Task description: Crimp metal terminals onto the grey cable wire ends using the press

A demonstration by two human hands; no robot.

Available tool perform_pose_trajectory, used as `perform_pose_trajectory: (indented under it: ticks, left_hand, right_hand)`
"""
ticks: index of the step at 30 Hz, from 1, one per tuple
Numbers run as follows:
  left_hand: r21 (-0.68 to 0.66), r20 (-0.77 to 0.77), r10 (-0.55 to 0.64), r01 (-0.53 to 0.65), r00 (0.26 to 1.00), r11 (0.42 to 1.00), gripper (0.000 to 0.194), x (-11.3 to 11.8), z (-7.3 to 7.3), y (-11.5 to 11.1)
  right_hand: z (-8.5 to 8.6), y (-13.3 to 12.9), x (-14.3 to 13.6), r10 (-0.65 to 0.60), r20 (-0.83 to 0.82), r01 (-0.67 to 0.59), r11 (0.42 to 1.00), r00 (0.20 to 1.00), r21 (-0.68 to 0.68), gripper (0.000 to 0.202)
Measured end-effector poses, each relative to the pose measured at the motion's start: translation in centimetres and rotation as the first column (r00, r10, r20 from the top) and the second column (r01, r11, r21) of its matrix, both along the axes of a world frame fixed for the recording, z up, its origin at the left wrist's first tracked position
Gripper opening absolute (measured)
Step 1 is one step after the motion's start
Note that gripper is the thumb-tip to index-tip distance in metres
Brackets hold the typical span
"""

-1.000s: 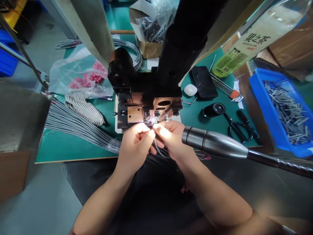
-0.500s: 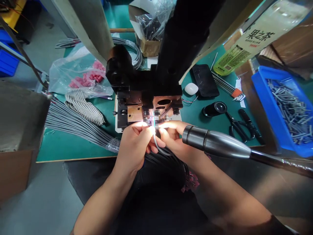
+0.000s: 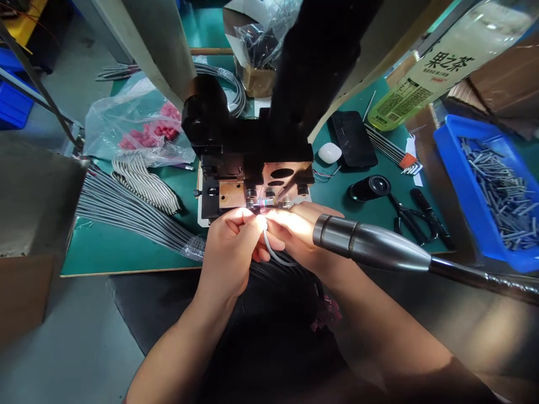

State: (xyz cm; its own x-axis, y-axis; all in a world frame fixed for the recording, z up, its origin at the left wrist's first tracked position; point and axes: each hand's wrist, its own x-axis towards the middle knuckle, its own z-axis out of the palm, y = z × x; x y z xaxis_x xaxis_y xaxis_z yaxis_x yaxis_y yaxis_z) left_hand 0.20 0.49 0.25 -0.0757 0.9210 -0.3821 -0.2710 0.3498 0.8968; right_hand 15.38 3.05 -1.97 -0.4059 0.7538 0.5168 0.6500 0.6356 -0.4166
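My left hand point(image 3: 231, 241) is closed in a pinch on a grey cable point(image 3: 272, 253) just below its stripped end. Thin coloured wires point(image 3: 264, 202) fan out from that end at the front of a black and copper-coloured press tool point(image 3: 236, 193). From the right, my right hand point(image 3: 297, 227) reaches in with its fingers stretched out, a fingertip at the wires. Bright lamp light washes out the fingertips, and contact with the wires is hard to make out. The cable's lower part bends away beneath my right hand.
A metal lamp head point(image 3: 357, 238) hangs over my right wrist. Grey cables point(image 3: 138, 213) lie in a bundle on the left. At right are pliers point(image 3: 410, 221), a blue bin point(image 3: 446, 163) of small grey pieces and a drink bottle point(image 3: 442, 73). More cables rest on my lap.
My right hand has moved left and its fingers have straightened toward the wires. The wires, upright before, now look spread sideways at the tool. My left hand stays nearly in place.
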Motion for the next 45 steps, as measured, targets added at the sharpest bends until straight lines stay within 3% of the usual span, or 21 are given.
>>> perform_pose_trajectory:
  ticks: [5,17,24,29,33,39,45]
  left_hand:
    - [0.01,0.001,0.008,-0.008,1.0,1.0,0.021,0.0,0.0,0.0]
    - [-0.063,0.068,0.023,-0.019,0.997,0.998,0.019,0.3,0.2,0.2]
    - [-0.076,0.09,0.038,-0.031,0.995,0.997,0.022,0.3,0.6,0.3]
    - [-0.093,0.121,0.044,-0.033,0.992,0.995,0.021,0.4,0.5,0.4]
    - [-0.095,0.145,0.046,-0.032,0.988,0.995,0.022,0.4,0.3,0.4]
    - [-0.112,0.165,0.044,-0.025,0.985,0.993,0.023,0.5,0.4,0.4]
    - [-0.132,0.163,0.051,-0.029,0.985,0.991,0.024,0.7,0.6,0.4]
  right_hand:
    - [0.3,-0.1,-0.6,-0.086,0.033,0.084,0.994,0.996,0.066,0.011]
    - [-0.5,0.1,0.3,0.022,-0.036,-0.021,0.999,0.999,0.024,0.016]
    - [0.5,0.1,-0.2,-0.008,-0.027,0.008,1.0,1.0,-0.018,0.008]
    - [0.6,0.0,-0.2,-0.033,0.02,0.033,0.999,0.999,-0.006,0.018]
    - [0.7,-0.5,0.4,-0.012,0.012,0.012,1.0,1.0,0.023,0.009]
    - [1.6,-1.2,0.8,0.017,0.046,-0.011,0.992,0.999,-0.126,0.017]
    - [1.5,-1.0,0.6,0.003,-0.009,-0.006,0.946,1.0,-0.325,0.017]
